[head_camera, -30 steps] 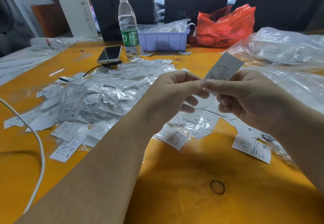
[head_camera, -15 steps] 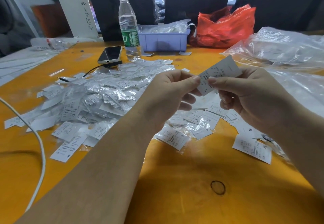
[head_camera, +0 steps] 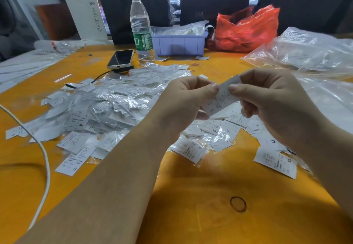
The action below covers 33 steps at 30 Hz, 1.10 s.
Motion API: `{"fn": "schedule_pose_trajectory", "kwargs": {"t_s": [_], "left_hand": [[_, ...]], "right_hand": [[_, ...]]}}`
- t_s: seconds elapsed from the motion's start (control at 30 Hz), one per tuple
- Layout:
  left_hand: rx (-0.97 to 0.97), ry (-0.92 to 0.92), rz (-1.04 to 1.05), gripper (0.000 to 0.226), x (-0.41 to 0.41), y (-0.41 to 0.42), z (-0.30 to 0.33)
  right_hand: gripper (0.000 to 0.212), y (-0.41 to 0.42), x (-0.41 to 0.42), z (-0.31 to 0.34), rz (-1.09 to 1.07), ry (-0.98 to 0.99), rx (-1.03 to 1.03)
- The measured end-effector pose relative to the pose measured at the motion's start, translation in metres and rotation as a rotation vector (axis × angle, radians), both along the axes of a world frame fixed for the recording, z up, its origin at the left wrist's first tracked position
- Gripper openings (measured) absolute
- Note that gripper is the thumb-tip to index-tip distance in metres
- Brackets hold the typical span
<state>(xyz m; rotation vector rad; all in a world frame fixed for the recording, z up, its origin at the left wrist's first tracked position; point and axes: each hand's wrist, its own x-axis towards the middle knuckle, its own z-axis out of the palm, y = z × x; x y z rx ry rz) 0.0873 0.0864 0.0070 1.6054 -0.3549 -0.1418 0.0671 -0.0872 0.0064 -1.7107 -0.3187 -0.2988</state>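
Note:
Both hands hold one white printed size label (head_camera: 219,100) above the yellow table (head_camera: 191,196). My left hand (head_camera: 183,106) pinches its left part between thumb and fingers. My right hand (head_camera: 271,106) pinches its upper right part, thumb on top. The label lies tilted, its lower end down to the left. Beneath and to the left spreads a big heap of labels in clear sleeves (head_camera: 107,106), marked S, M, XL. More loose labels (head_camera: 275,159) lie under my right forearm.
At the back stand a water bottle (head_camera: 141,29), a phone (head_camera: 120,58) on a charger, a lilac bin (head_camera: 179,42), a red plastic bag (head_camera: 246,27). Clear plastic bags (head_camera: 313,56) fill the right side. A white cable (head_camera: 44,157) curves at the left. A rubber band (head_camera: 237,203) lies near me.
The label has swung down from pointing up and right to lying tilted between my thumbs. My right thumb has slid closer to my left one.

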Motion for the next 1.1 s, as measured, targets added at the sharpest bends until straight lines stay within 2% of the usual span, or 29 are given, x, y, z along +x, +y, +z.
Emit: {"fn": "schedule_pose_trajectory", "kwargs": {"t_s": [0.2, 0.37, 0.5, 0.67, 0.77, 0.87, 0.93, 1.1], "left_hand": [[-0.024, 0.007, 0.009, 0.015, 0.001, -0.001, 0.001], [0.017, -0.009, 0.024, 0.009, 0.001, 0.0, -0.002], [0.02, -0.008, 0.044, 0.01, 0.0, 0.0, -0.001], [0.029, 0.014, 0.067, 0.009, -0.002, 0.0, 0.002], [0.212, -0.036, 0.168, 0.01, 0.002, 0.004, 0.002], [0.531, -0.157, 0.268, 0.009, 0.007, 0.009, -0.001], [0.708, -0.186, 0.318, 0.005, 0.009, 0.013, -0.003], [0.864, -0.168, 0.359, 0.013, 0.008, 0.015, -0.01]], "right_hand": [[0.017, -0.004, 0.001, 0.005, -0.09, -0.016, 0.068], [0.015, 0.003, -0.002, 0.001, -0.005, -0.02, -0.057], [0.018, -0.001, 0.0, 0.002, -0.044, -0.031, -0.027], [0.015, 0.0, -0.002, 0.002, -0.005, -0.035, -0.133], [0.016, -0.012, 0.001, 0.01, -0.117, -0.024, -0.176], [0.011, -0.018, 0.004, 0.01, -0.199, -0.045, -0.516], [0.012, -0.016, 0.004, 0.006, -0.215, -0.037, -0.651], [0.019, -0.016, 0.007, -0.002, -0.222, 0.123, -0.945]]}}
